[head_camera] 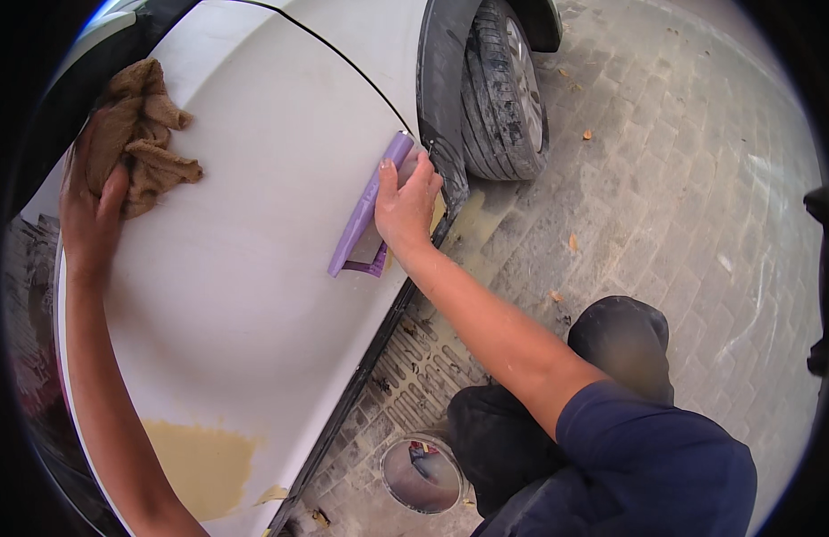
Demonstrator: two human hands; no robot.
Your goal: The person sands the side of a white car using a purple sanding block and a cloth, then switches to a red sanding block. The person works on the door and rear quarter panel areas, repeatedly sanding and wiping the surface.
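My left hand (92, 215) grips a bunched brown towel (142, 144) against the upper side of a white car body panel (253, 201). Lower on that panel, my right hand (408, 205) holds a long purple sanding block (364, 211) near the sill, its thumb on the block. What looks like a sheet of sandpaper (373, 264) shows its purple edge beneath the block. Beige filler (199, 463) covers a patch nearer me, and a little more shows beside my right hand. The block's working face is hidden.
The car's tire (498, 101) stands beyond the dark wheel arch trim (445, 87). By my bent knees, a round bucket (424, 473) holds cloudy liquid and some items. Stone paving (656, 201) with scattered leaves surrounds a slotted drain cover (418, 376) below the sill.
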